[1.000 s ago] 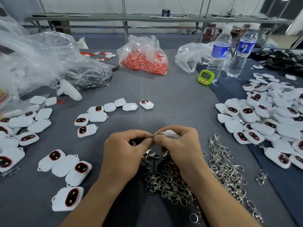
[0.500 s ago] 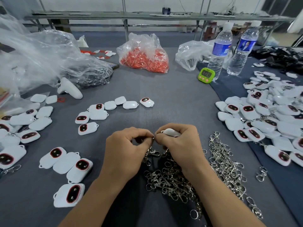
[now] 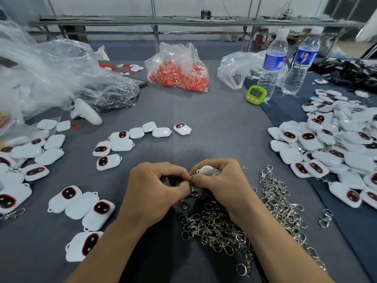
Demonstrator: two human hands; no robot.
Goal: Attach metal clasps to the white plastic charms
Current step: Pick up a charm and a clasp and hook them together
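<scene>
At the far left a large clear plastic bag [image 3: 51,78] lies crumpled on the grey table cover [image 3: 204,123], with a white handle-shaped device [image 3: 85,114] just in front of it. Loose charms [image 3: 26,154] lie scattered along the left edge, some showing a dark, red-rimmed window and some plain white. A second group of charms [image 3: 120,144] forms a short arc nearer the centre. In the near middle, the left hand [image 3: 153,193] has its fingers curled, with thumb and forefinger pinching a metal clasp [image 3: 190,194] at its ring; the clasp body hangs below the fingertips. The right hand [image 3: 224,188] meets it fingertip to fingertip. Its fingers are curled round a white charm [image 3: 208,170], held just above the table with the loop end toward the left hand (whether the ring has entered the loop is hidden behind the fingertips). Below both hands lies a pile of clasps [image 3: 214,227], running in a strip toward the near right. Farther back stand a clear bag of orange parts [image 3: 179,72], a green timer [image 3: 256,94] and two upright water bottles [image 3: 272,64]. At the far right a heap of charms [image 3: 326,144] rests on a darker cloth.
</scene>
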